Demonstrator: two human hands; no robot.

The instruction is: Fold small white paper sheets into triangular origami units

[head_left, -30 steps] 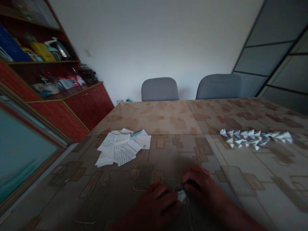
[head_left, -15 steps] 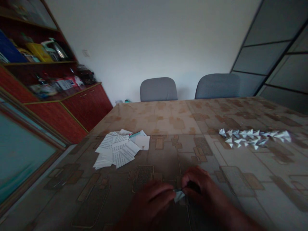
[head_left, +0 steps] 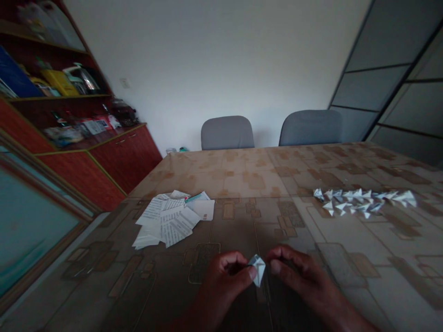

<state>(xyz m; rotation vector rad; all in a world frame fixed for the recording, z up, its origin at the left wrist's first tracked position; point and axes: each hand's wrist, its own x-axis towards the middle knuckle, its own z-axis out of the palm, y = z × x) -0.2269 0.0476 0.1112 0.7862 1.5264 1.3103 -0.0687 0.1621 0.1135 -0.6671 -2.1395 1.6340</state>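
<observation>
Between the thumb and fingers of my left hand is a small folded paper piece, pale with printed lines and pointed at its lower end. It is held over the near part of the table. My right hand is just to the right of the paper, its fingers curled, thumb and forefinger slightly apart, with nothing visible between them. Loose printed paper sheets lie fanned in a pile to the left. Farther right, several folded paper pieces lie in rows.
A patterned cloth covers the table. Two grey chairs, a left one and a right one, stand behind its far edge. At the left is a red-brown cabinet with items on its shelves.
The folded paper has been turned up so that its flat face shows. My right hand has come off it and moved slightly right, while my left hand keeps its grip. The view has tilted slightly.
</observation>
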